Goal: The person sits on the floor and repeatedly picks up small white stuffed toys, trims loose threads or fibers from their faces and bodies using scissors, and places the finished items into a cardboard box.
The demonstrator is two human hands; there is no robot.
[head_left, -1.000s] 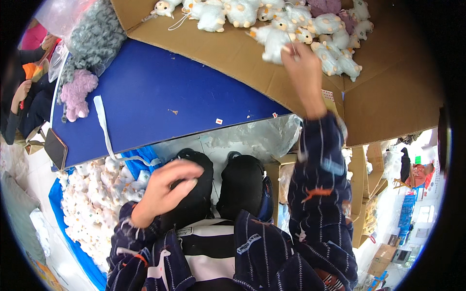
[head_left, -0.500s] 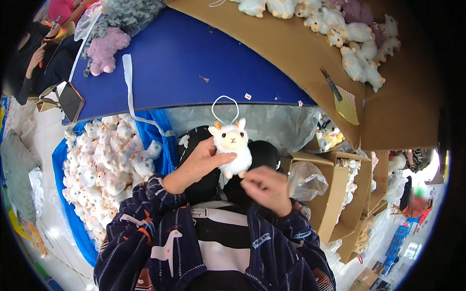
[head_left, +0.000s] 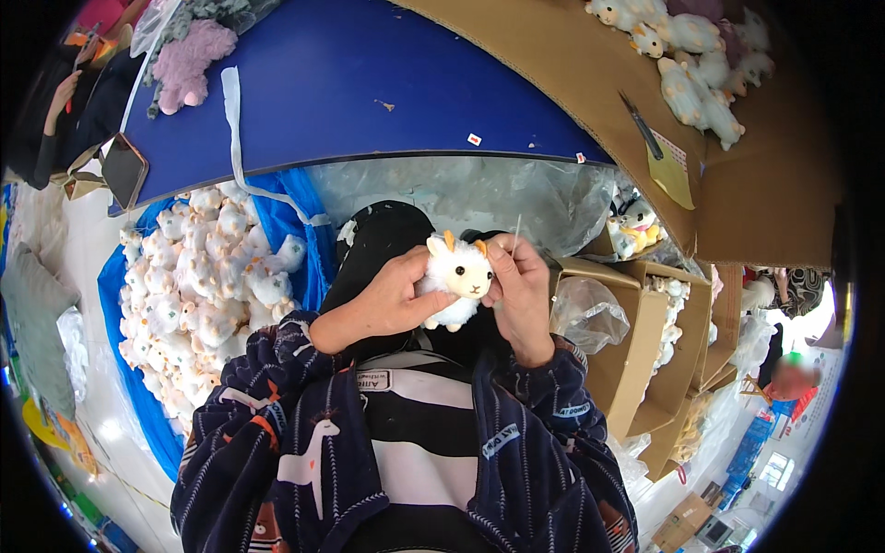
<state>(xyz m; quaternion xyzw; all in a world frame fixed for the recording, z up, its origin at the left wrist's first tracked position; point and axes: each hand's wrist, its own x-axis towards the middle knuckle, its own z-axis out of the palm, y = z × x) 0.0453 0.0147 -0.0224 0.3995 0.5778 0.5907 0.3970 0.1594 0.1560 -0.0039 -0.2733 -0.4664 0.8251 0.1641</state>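
Observation:
A small white plush goat [head_left: 447, 286] with orange horns and a pale face is held above my lap, turned toward the right. My left hand [head_left: 392, 300] grips it round the back and side, thumb across its front. At the other side of its head, my right hand [head_left: 523, 295] is closed with thumb and fingers pinched together by the ear, which they hide. From these fingers a thin white cord [head_left: 517, 230] sticks up; the rest of its loop is out of sight.
A blue bag [head_left: 111, 304] heaped with white plush toys stands at left. Ahead is a blue table [head_left: 341, 83] with grey and pink plush. Cardboard [head_left: 572, 74] at right bears plush toys and dark snips [head_left: 643, 124]. Open cartons [head_left: 599, 359] stand at my right; a co-worker's hand [head_left: 63, 97] shows far left.
My right hand has risen from below the goat's feet to its head and closed on the cord. The goat has turned rightward, and its upright loop no longer shows. The whole view has shifted slightly.

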